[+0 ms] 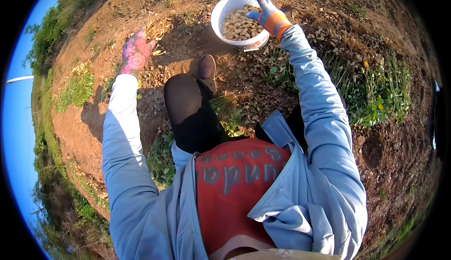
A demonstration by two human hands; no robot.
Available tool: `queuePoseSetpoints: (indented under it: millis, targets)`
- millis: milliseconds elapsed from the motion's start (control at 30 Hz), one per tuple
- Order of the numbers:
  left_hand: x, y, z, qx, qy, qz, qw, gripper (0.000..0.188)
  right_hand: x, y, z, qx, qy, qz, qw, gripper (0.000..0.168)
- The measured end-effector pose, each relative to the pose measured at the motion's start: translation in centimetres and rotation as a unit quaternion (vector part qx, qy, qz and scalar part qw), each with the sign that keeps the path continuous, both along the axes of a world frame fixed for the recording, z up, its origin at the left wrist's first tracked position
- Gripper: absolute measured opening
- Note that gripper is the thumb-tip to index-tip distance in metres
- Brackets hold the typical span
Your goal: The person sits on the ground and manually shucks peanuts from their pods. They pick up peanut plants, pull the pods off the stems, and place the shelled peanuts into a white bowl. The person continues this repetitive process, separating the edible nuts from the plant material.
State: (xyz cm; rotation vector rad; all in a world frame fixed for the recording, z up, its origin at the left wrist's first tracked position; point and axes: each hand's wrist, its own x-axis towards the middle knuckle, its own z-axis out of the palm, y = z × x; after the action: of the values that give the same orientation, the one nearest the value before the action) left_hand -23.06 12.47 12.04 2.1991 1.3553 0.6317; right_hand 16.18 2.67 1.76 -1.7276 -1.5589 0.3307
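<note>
My right hand (269, 15), in a blue and orange knit glove, is at the right rim of a white plastic bucket (217, 15). Its thumb and fingers are spread apart over the opening. Unshelled peanuts (241, 23) partly fill the bucket, which stands on the soil. Out to the left is my left hand (135, 53), wearing a pink and grey flowered glove. Beside its fingers lies a tuft of dry, straw-coloured stems or roots (156, 29); whether the hand grips it I cannot tell.
Pulled peanut plants (380, 87) with pods and green leaves lie in a heap at right. Another leafy bunch (75, 85) rests on the bare soil at left. My brown shoe (207, 69) is below the bucket. Dry leaves (260, 101) litter the ground.
</note>
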Motion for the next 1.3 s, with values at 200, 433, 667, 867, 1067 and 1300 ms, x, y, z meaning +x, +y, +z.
queuePoseSetpoints:
  millis: [200, 433, 667, 867, 1067, 1300]
  targets:
    - [-4.7, -5.3, -1.1, 0.007, 0.483, 0.148, 0.863, 0.062, 4.6, 0.1, -2.1, 0.063, 0.05, 0.055, 0.995, 0.041]
    - [-18.3, -10.3, -13.6, -0.037, 0.449, -0.033, 0.892, 0.024, 3.4, -6.0, 0.3, -0.059, -0.025, 0.1, 0.993, 0.028]
    - [-16.4, -17.5, -13.8, -0.15, 0.389, -0.027, 0.908, 0.03, 4.7, -8.2, 0.2, -0.162, 0.083, 0.091, 0.979, 0.029]
    - [-17.9, -21.5, -17.1, -0.218, 0.384, -0.002, 0.897, 0.034, 9.4, -6.1, -5.5, 0.017, -0.432, 0.27, 0.86, 0.032]
    - [-17.7, -22.7, -20.1, -0.229, 0.391, -0.004, 0.892, 0.038, 6.8, -7.7, -1.5, -0.273, -0.192, 0.154, 0.93, 0.035]
    - [-12.1, -20.3, -25.4, -0.203, 0.363, -0.062, 0.907, 0.044, 5.2, -8.6, -4.3, -0.251, -0.023, 0.16, 0.954, 0.044]
